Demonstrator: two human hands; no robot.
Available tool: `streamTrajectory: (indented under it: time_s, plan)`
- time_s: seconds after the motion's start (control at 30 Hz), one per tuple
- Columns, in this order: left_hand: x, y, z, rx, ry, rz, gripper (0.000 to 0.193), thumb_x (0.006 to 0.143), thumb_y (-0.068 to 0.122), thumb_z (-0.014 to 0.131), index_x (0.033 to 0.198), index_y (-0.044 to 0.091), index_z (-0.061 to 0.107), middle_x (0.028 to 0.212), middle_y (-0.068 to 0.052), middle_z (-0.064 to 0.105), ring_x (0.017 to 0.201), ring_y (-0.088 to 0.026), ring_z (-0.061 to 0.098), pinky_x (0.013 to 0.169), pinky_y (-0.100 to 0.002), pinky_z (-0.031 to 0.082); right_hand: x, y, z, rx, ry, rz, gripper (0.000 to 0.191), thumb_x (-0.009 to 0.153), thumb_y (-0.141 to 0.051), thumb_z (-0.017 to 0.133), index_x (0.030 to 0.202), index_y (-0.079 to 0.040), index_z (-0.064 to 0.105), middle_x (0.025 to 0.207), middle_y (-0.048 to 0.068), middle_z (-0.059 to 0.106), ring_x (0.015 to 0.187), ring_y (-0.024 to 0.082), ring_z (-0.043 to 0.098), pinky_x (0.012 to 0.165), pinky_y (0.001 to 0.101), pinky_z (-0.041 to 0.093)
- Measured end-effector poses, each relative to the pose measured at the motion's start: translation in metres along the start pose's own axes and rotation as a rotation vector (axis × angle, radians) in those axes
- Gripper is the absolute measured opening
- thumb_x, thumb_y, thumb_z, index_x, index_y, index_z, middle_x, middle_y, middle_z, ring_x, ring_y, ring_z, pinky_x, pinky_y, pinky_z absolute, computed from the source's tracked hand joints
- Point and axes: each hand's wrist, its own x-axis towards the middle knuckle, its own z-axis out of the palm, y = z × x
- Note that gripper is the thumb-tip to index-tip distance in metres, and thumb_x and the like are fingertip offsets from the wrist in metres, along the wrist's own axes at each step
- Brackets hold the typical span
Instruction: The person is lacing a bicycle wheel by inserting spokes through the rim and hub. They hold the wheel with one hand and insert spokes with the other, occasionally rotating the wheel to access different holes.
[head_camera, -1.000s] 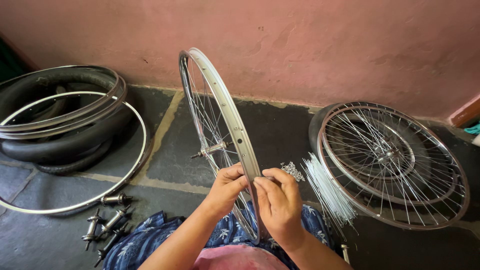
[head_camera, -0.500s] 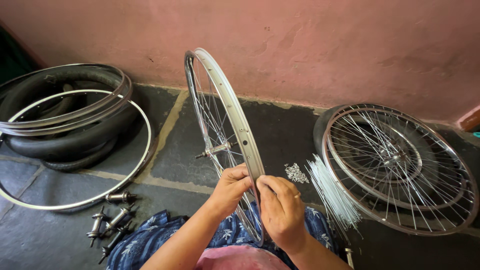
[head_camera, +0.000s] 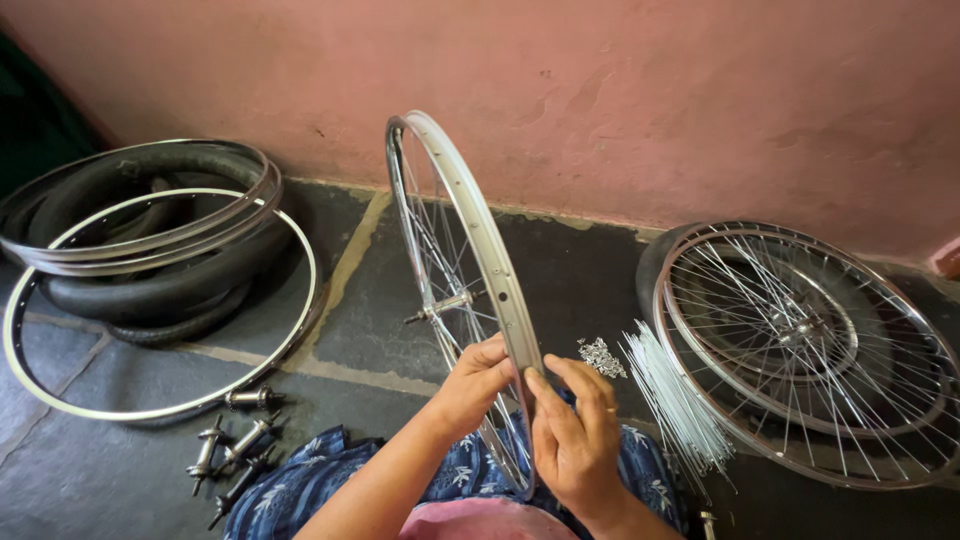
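- The bicycle wheel (head_camera: 455, 290) stands upright on edge at the near centre, its lower part resting against the person's lap on blue patterned cloth (head_camera: 300, 490), so the rim faces the hands.
- The left hand (head_camera: 478, 385) wraps its fingers around the rim's near stretch, steadying it.
- The right hand (head_camera: 575, 435) has thumb and fingers pinched together at the rim's edge, apparently on a spoke nipple; the piece itself is too small to tell.
- A small pile of nipples (head_camera: 600, 357) and a fan of loose spokes (head_camera: 675, 400) lie just right of the hands, within easy reach.
- A finished spoked wheel (head_camera: 800, 350) lies flat at the right.
- Bare rims and tyres (head_camera: 140, 240) are stacked at the left, with hubs (head_camera: 235, 440) on the stone floor (head_camera: 380, 300) nearby.
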Motion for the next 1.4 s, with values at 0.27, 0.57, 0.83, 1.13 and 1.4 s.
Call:
streamTrajectory:
  time_s: [0.27,0.57,0.83,1.13,1.4]
  plan:
    - [-0.006,0.000,-0.010,-0.105,-0.066,-0.091,0.025,0.097,0.026,0.071,0.109,0.005,0.070,0.097,-0.003,0.069,0.088,-0.012,0.064,0.080,-0.030,0.054,-0.083,0.008,0.023,0.375,0.001,0.090,0.065,0.094,-0.003,0.063,0.150,0.000,0.030,0.145,0.029,0.046,0.131,0.040,0.053,0.112,0.0476,0.042]
    - [-0.004,-0.002,-0.006,-0.026,-0.064,-0.055,0.030,0.106,0.032,0.067,0.106,0.002,0.070,0.098,-0.001,0.070,0.093,-0.010,0.065,0.085,-0.028,0.054,-0.115,0.020,0.043,0.637,-0.044,0.172,0.066,0.100,0.004,0.062,0.155,-0.003,0.026,0.155,0.030,0.037,0.120,0.027,0.063,0.100,0.0363,0.058]
    - [-0.001,0.001,-0.007,-0.084,-0.125,-0.078,0.027,0.101,0.029,0.069,0.108,0.003,0.068,0.098,-0.005,0.072,0.090,-0.014,0.068,0.081,-0.031,0.055,-0.118,0.023,0.044,0.550,-0.043,0.127,0.065,0.098,0.005,0.060,0.154,-0.004,0.027,0.152,0.029,0.036,0.114,0.026,0.067,0.097,0.0365,0.058]
    - [-0.003,0.004,-0.010,-0.151,-0.111,-0.134,0.030,0.093,0.029,0.071,0.115,0.009,0.065,0.098,-0.003,0.071,0.088,-0.012,0.067,0.081,-0.029,0.056,-0.119,0.023,0.048,0.695,-0.041,0.150,0.067,0.097,0.008,0.059,0.154,-0.006,0.027,0.154,0.027,0.034,0.119,0.029,0.062,0.097,0.0377,0.061]
    - [-0.004,0.006,-0.004,-0.054,-0.126,0.000,0.030,0.104,0.031,0.065,0.112,0.002,0.068,0.108,-0.005,0.065,0.100,-0.015,0.064,0.089,-0.032,0.052,-0.122,0.023,0.050,0.642,-0.053,0.122,0.067,0.098,0.007,0.060,0.154,-0.006,0.026,0.152,0.027,0.036,0.120,0.029,0.064,0.095,0.0367,0.063]
